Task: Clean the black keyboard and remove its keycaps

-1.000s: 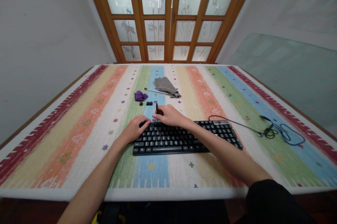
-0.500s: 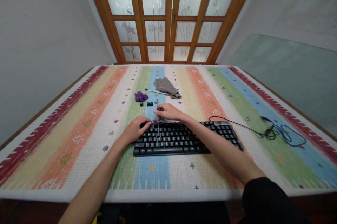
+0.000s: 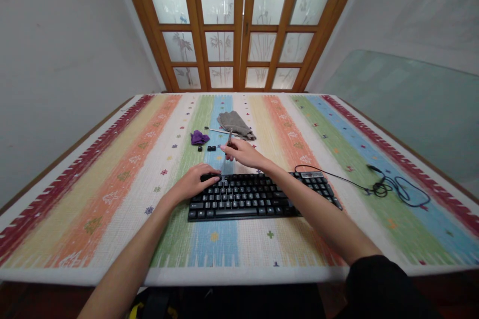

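One black keyboard (image 3: 234,205) and three loose black keycaps (image 3: 199,149) lie on our striped tablecloth (image 3: 123,229).
The keyboard's white key legends are too small for us to read; our right hand (image 3: 245,153) pinches one slim tool (image 3: 229,136) near its back edge, and our left hand (image 3: 192,182) touches its back left corner, though we cannot tell whether it grips. One purple cloth (image 3: 199,138), one gray cloth (image 3: 234,123) and one thin brush (image 3: 217,130) lie beyond.

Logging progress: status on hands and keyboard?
Left hand on keyboard, far left corner. Right hand holding slim tool near far edge. Right forearm crosses keyboard.
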Demonstrator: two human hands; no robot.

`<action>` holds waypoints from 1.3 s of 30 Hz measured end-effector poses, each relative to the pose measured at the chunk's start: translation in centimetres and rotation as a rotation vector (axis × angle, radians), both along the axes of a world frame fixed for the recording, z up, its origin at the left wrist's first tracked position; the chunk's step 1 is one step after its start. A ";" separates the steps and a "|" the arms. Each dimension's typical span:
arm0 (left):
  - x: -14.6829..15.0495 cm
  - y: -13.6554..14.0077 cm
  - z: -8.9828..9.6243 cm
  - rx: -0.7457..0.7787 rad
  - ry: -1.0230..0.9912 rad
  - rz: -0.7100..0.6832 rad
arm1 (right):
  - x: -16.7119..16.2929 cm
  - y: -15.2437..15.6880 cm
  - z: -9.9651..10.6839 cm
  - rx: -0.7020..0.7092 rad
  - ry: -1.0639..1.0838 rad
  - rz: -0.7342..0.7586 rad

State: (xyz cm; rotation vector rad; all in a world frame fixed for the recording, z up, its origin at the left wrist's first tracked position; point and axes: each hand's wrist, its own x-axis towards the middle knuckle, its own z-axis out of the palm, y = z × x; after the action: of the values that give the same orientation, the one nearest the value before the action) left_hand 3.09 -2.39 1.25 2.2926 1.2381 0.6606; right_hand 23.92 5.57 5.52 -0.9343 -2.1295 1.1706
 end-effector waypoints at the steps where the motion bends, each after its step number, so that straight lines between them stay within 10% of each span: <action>1: 0.0 0.0 0.0 -0.001 -0.004 -0.001 | 0.2 -0.1 0.3 0.020 0.015 -0.024; 16: -0.2 4.3 1.2 0.279 0.166 0.042 | 2.2 -2.2 -0.4 0.314 -0.506 0.272; 39: 1.0 11.4 0.6 0.335 0.427 0.062 | -0.3 -3.4 -2.1 0.456 -0.475 0.177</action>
State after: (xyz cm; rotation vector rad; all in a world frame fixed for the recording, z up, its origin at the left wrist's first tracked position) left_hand 4.05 9.01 1.83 2.7868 1.4837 0.4352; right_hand 23.57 2.15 3.42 -0.8808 -2.7445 0.5146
